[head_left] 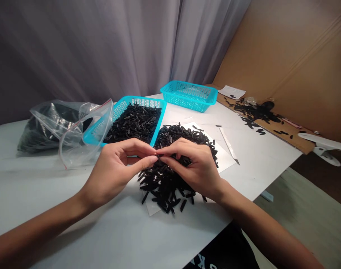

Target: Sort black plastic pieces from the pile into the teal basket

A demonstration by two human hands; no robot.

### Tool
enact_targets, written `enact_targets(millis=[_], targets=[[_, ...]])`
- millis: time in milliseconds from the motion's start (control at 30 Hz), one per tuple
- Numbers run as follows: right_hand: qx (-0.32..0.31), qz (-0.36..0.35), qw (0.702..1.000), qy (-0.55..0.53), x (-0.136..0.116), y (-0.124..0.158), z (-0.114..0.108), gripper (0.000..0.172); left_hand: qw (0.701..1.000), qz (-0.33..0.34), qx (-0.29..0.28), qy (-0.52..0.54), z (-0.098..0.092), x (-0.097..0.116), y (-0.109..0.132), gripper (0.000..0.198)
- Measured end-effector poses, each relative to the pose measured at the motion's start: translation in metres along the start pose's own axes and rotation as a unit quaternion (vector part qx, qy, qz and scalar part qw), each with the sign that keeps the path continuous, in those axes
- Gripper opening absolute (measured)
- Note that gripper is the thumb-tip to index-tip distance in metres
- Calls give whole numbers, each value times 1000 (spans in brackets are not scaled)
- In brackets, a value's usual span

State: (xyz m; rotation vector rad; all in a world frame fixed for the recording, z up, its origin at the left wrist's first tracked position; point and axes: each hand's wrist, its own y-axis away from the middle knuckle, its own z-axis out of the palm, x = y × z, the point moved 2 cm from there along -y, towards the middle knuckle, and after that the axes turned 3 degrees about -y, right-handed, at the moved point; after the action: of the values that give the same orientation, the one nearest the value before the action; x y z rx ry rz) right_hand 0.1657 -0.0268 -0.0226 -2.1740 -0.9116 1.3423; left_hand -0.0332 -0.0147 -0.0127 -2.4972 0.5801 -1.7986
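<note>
My left hand (118,166) and my right hand (197,164) meet fingertip to fingertip above a heap of small black elongated pieces (170,186). Thumb and forefinger of each hand are pinched together on a small black piece (160,155), mostly covered by the fingertips. The heap lies on a white sheet (228,161), with loose pieces spread at its front edge. Just behind my left hand stands a turquoise basket (161,118) filled with the same kind of black pieces.
A clear zip bag (47,127) holding dark contents lies left. Another turquoise basket (188,101) stands at the back. A white-handled blade tool (229,145) rests right of the heap. More black pieces (257,112) lie by the cardboard wall (285,56), near a white clamp (324,144).
</note>
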Motion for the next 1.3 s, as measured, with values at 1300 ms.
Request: enact_targets(millis=[1300], targets=[[61,19,996,-59,-8,-2,-8,8,993,61,76,-65,2,21,11,8]])
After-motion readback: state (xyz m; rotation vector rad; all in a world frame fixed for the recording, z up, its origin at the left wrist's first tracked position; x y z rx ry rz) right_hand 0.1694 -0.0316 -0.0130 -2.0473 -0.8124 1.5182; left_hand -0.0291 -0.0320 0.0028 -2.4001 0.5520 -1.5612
